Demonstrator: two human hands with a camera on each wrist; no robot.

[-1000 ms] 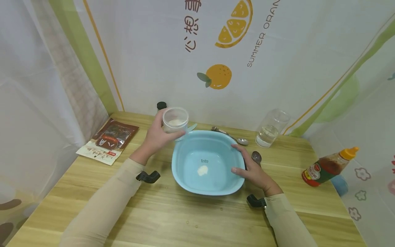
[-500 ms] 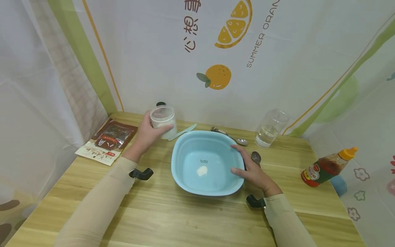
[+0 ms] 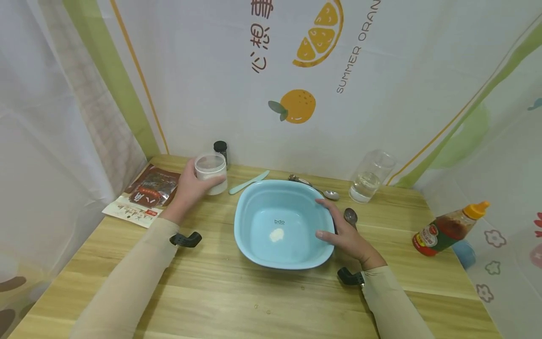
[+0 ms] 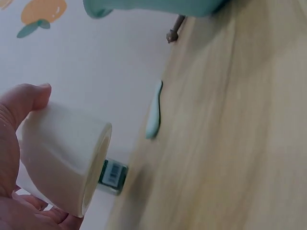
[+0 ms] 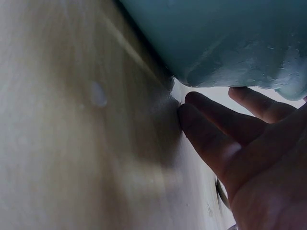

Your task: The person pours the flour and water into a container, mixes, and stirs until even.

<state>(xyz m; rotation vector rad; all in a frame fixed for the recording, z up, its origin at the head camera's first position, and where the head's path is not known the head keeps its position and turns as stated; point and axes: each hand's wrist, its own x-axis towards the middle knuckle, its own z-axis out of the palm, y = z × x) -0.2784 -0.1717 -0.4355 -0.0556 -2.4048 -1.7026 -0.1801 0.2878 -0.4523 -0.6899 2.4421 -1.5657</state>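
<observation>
In the head view my left hand (image 3: 191, 189) grips a clear plastic jar (image 3: 211, 178), open at the top, with white contents. The left wrist view shows the jar's base (image 4: 96, 167) raised off the tabletop, thumb on one side and fingers on the other. A light blue basin (image 3: 284, 260) stands mid-table with a small heap of white powder (image 3: 277, 235) on its floor. My right hand (image 3: 345, 235) holds the basin's right side, thumb and a fingertip over the rim. Its other fingers (image 5: 211, 132) extend low along the outer wall.
Behind the jar stands a small black-capped bottle (image 3: 221, 148). A pale green knife (image 3: 249, 182) lies right of it. Metal spoons (image 3: 331, 194) lie behind and right of the basin. Farther right are a glass of clear liquid (image 3: 366, 186) and a sauce bottle (image 3: 444, 230); a spice packet (image 3: 148, 193) lies left.
My left hand has carried the jar left and lower, away from the basin's rim, uncovering the knife and the black-capped bottle. The right hand and basin have stayed in place.
</observation>
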